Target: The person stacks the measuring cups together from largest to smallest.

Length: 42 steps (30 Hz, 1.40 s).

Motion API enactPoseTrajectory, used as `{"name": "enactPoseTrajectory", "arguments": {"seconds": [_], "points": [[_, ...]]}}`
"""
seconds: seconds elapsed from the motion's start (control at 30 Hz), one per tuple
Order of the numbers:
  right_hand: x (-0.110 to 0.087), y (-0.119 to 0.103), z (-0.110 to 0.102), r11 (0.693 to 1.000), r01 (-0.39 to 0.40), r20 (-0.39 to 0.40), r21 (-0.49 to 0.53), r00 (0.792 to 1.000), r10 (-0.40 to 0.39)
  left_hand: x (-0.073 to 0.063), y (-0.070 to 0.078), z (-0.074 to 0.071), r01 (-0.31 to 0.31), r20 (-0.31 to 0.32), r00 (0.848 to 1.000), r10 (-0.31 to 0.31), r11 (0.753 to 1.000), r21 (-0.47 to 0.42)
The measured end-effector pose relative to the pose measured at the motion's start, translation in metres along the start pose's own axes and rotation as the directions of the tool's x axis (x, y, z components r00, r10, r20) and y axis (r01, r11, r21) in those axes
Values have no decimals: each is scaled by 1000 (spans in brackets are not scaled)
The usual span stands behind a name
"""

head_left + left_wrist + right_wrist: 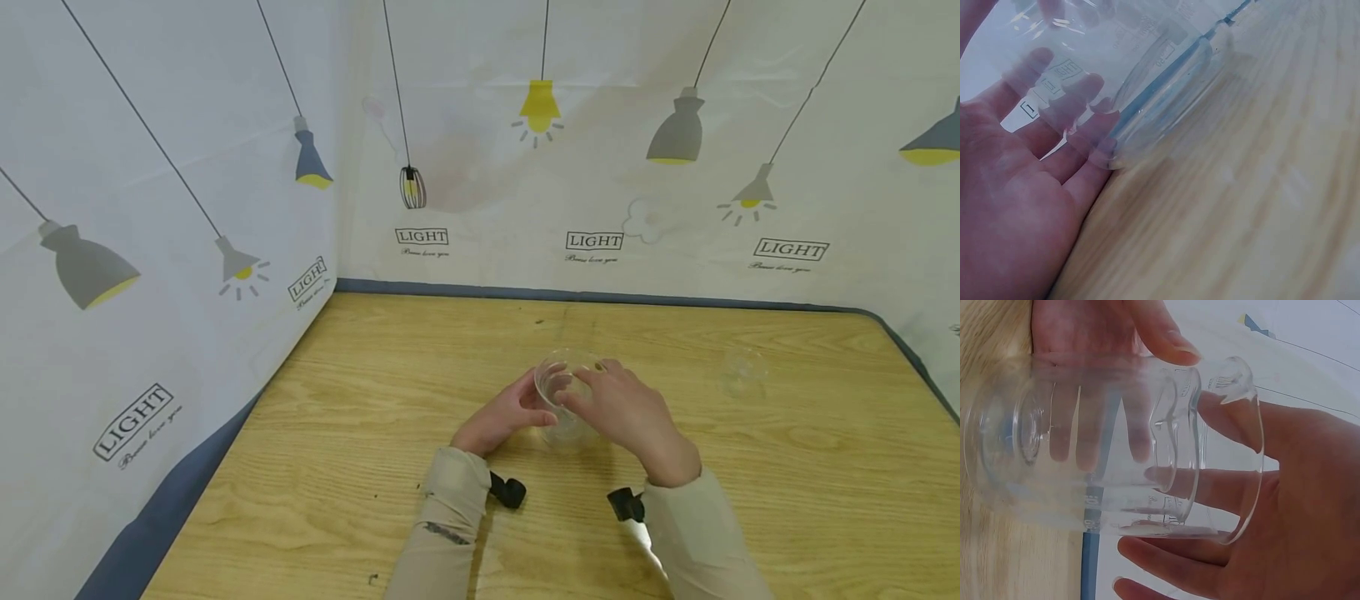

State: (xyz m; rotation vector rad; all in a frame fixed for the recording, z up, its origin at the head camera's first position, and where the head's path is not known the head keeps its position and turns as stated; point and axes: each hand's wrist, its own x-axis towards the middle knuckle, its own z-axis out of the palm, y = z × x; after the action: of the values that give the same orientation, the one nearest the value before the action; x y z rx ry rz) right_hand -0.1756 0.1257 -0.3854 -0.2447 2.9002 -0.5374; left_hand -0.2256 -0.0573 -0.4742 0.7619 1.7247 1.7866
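A clear glass beaker (1129, 515) with a spout and faint printed markings stands on the table in front of me. Further rims and a round base show through its wall, as if smaller beakers are nested inside. My left hand (506, 417) holds its left side, fingers spread behind the glass and thumb along the front. From the right, my right hand (622, 408) grips the beaker near its mouth, with the thumb over the opening and other fingers along the outside. Whether the right fingertips touch an inner rim, I cannot tell.
A small clear glass vessel (745, 367) stands further off to the right on the wooden table (337, 400). White sheeting (480, 183) printed with lamps encloses the table at the back and left. A black wrist camera (510, 492) juts from the left cuff.
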Motion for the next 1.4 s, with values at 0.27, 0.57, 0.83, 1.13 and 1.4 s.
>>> {"name": "enactPoseTrajectory", "arguments": {"seconds": [0.27, 0.57, 0.83, 1.13, 1.4], "points": [[2, 1, -1, 1000, 24, -9, -4, 1000, -24, 1, 0, -1, -24, 0, 1000, 24, 1000, -17], [5, 6, 2, 998, 50, 12, 46, 999, -51, 0, 2, -1, -12, -10, 1000, 12, 1000, 7], [2, 10, 3, 988, 116, -40, 99, 993, -112, -1, 4, -1, -1, 8, 1000, 1, 1000, 15], [-4, 10, 8, 991, 130, -105, 36, 987, -125, 0, 3, 0, 10, -26, 1000, -9, 1000, 23], [-8, 10, 12, 993, 87, -110, 79, 991, -78, -1, 4, 1, 22, -43, 999, -21, 999, 25]]}}
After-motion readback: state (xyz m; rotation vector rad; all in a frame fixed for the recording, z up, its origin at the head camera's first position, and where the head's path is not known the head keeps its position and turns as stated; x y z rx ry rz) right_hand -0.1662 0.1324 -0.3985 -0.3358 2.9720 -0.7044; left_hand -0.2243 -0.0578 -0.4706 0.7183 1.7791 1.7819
